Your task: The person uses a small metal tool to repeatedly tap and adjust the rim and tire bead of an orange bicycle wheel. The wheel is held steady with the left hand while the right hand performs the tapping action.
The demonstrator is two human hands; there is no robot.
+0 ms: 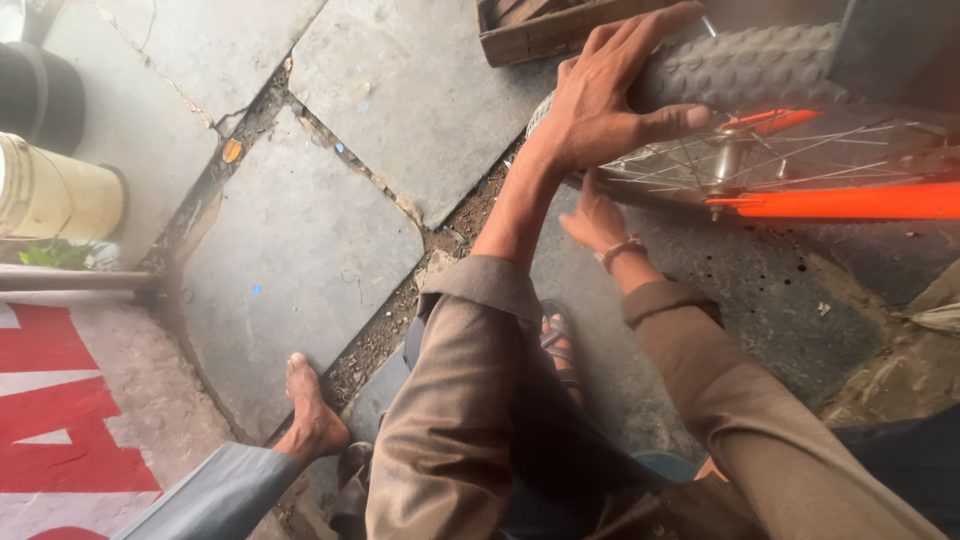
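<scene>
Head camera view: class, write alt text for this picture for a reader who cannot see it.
A person's left hand presses flat on the grey knobbly tyre of a bicycle wheel with silver spokes and an orange frame. The right hand reaches under the wheel's rim. Below lie cracked stone slabs and a bare foot.

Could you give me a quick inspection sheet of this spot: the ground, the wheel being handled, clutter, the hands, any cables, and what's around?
Surface: cracked grey stone slabs with dirt in the joints.
Job's things: bicycle wheel with grey knobbly tyre, spokes, and orange frame.
Clutter: wooden crate at top; small litter specks.
Hands: left hand spread flat on the tyre, fingers extended; right hand below it at the rim, grip hidden.
Cables: nothing seen.
Surroundings: yellowish bucket, dark container, red and white painted surface, another person's bare foot.
</scene>
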